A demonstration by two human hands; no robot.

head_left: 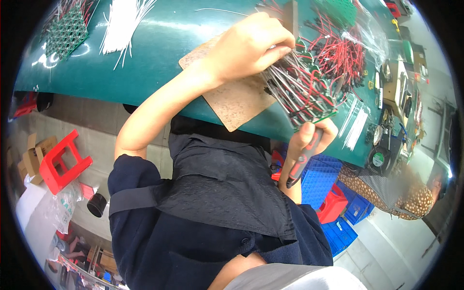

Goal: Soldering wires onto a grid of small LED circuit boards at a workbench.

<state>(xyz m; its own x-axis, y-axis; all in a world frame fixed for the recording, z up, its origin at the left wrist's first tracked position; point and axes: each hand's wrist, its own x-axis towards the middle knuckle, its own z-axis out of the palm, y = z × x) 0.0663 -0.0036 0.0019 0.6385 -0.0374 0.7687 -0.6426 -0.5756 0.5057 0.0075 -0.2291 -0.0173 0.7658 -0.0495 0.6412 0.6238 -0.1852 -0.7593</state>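
A green circuit board panel [323,116] lies at the right of the table, covered with rows of red, black and white wires [297,89]. My left hand [256,46] reaches over its far left side, thumb and fingers pinched together; what sits between the fingertips is hidden. At the panel's near edge my right hand [321,135] is closed around a red-and-black handled tool [304,162], its thumb by the board. The tool's working end cannot be seen. Under the wires and my left forearm lies a brown board [239,104].
Loose red wires [340,55] pile up beyond the panel, beside a clear plastic bag [372,41]. White cable ties [121,26] lie far left near another green panel [67,34]; more white strips [356,126] lie right. A small fan [379,159] stands at the table's right edge.
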